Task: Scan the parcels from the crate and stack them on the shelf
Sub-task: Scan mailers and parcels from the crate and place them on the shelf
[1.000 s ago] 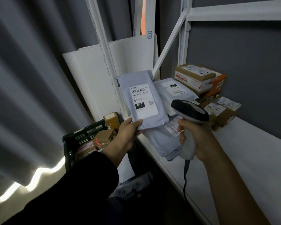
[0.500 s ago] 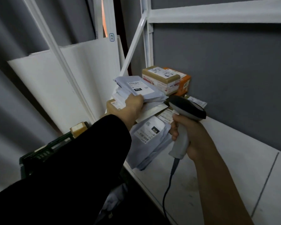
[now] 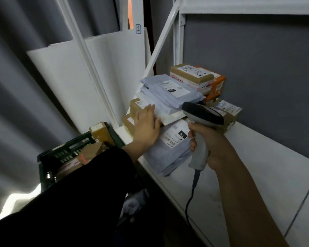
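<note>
So, the left hand [image 3: 147, 127] is flat, fingers straight and together, fingertips against the near left edge of the parcel pile. It holds nothing, and we read this as squaring up or steadying the pile, not a grasp. The right hand [image 3: 210, 145] is curled tight round the grip of the barcode scanner [image 3: 202, 114], whose head points left at the pile. We cannot tell if a finger is on the trigger. The scanner's cable [image 3: 191, 196] hangs down in front of the shelf [image 3: 257, 166].

The top grey poly mailer [image 3: 169, 88] lies label up on the pile at the far left end of the shelf. Under it are more mailers, a white envelope [image 3: 171, 116] and a small brown box [image 3: 137, 107]. 1 more grey mailer [image 3: 173, 145], label 010, lies on the shelf board nearer us, partly under the pile and just left of the scanner grip. A taped cardboard box [image 3: 193, 75] sits on an orange box [image 3: 216, 86] far right of the pile, near the grey back wall.

The green crate [image 3: 64, 150] sits low on the left and holds several brown cartons [image 3: 96, 131], so we judge the task not finished. Keeping the scanner in the right hand likely frees the left for fetching. The risk is soft mailers overhanging a small box, so the pile may slide.
</note>
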